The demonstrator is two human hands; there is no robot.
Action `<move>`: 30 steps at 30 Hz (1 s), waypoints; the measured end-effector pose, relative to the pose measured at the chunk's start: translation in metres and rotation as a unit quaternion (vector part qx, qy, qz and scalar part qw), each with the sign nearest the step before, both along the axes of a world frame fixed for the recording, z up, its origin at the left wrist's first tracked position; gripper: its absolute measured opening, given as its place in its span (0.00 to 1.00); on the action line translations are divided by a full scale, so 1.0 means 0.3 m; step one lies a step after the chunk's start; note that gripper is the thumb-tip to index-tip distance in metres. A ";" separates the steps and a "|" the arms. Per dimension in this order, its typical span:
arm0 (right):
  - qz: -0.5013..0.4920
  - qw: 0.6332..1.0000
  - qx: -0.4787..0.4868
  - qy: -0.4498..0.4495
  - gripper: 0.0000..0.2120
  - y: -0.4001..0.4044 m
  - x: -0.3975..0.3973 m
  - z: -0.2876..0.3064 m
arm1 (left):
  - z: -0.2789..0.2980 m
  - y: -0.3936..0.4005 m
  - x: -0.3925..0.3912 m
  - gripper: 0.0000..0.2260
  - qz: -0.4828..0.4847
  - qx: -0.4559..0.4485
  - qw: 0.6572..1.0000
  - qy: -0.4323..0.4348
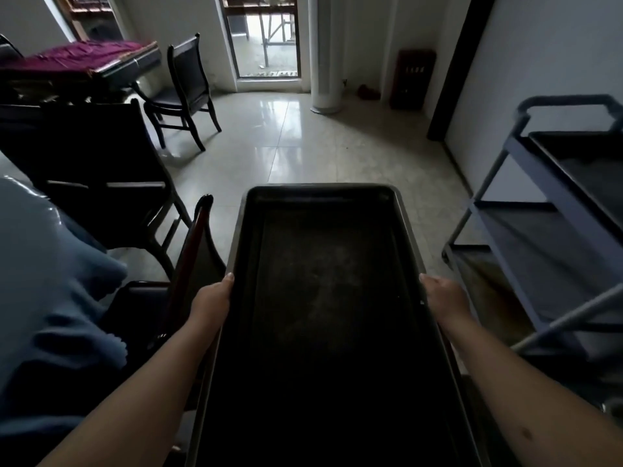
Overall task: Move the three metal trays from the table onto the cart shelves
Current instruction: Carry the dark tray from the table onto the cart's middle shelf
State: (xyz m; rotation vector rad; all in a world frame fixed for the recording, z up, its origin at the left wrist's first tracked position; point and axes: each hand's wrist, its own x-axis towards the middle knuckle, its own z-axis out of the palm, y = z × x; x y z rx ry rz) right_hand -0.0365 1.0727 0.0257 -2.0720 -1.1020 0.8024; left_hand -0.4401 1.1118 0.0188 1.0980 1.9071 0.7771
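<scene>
Both hands on one metal tray [323, 298]: left hand [210, 303] closed over its left long rim, right hand [445, 299] closed over the right rim, thumbs on top, fingers presumably wrapped under (not visible). Tray carried roughly level, clear of any surface, long axis pointing away from the body, over the floor btwn the dark chairs and the cart [553, 237].

Risks, judged:
- Near-left chair back [195, 251] sits just beside the tray's left edge; a swing could clip it.
- Cart is off to the right, so a turn is needed; far corner could strike the cart frame.
- Grip is near the middle of a long tray, so it could tip fwd or back.

Counts:
- Trays seen: 2 (one in hand; one dark tray [586, 176] apparently already on the cart's top shelf). Third not in view.
- Cart shelves: 3.
- Chairs: approx. 3; lighting is dim.
</scene>
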 end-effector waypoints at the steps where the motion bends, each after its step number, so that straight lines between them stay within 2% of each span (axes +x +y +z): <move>1: 0.009 1.000 0.000 -0.007 0.20 0.076 0.022 0.015 | 0.006 0.064 0.017 0.23 0.008 0.004 1.000 -0.002; 9: 0.025 0.999 -0.025 -0.011 0.20 0.594 0.145 0.061 | 0.027 0.526 0.134 0.24 0.014 0.002 1.000 0.000; 12: 0.003 1.000 -0.011 -0.018 0.22 0.798 0.173 0.054 | 0.019 0.757 0.167 0.23 -0.038 0.019 0.999 0.029; 17: -0.038 0.999 0.008 -0.031 0.22 1.164 0.218 0.053 | 0.031 1.203 0.223 0.23 -0.055 0.035 0.997 0.029; 23: -0.150 0.989 -0.009 0.005 0.20 1.424 0.318 0.040 | 0.106 1.718 0.379 0.24 -0.121 0.011 0.993 0.006; 28: -0.254 0.966 -0.019 0.044 0.13 1.528 0.465 0.029 | 0.080 2.042 0.633 0.25 -0.216 0.004 0.976 0.025; 30: -0.259 0.965 -0.029 0.033 0.14 1.593 0.554 0.017 | 0.074 2.168 0.752 0.25 -0.238 0.007 0.971 0.024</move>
